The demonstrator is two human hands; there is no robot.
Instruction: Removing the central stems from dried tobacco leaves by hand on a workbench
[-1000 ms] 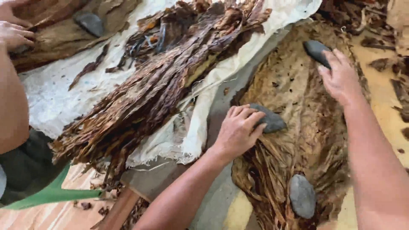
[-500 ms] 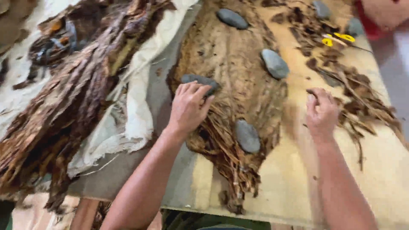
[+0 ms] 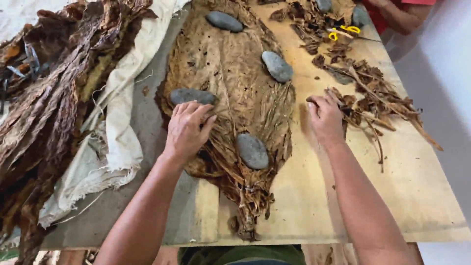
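A stack of flattened brown dried leaves (image 3: 230,78) lies on a wooden board (image 3: 392,196), weighted by several smooth grey stones. My left hand (image 3: 188,128) rests palm down on the leaf stack, fingertips touching one grey stone (image 3: 192,95). Another stone (image 3: 252,150) lies just right of that hand. My right hand (image 3: 326,118) is on the board at the stack's right edge, fingers curled at a pile of leaf stems and scraps (image 3: 373,98); whether it pinches a stem I cannot tell.
A big heap of loose dried leaves (image 3: 54,108) lies on a white cloth (image 3: 117,142) at the left. Yellow-handled scissors (image 3: 342,32) lie at the far end. Another person's arm (image 3: 397,14) is at the top right. The board's near edge runs along the bottom.
The view has swung right and closer. My right hand has left the far stone and come down to the scraps beside the stack. My left hand stays by its stone.
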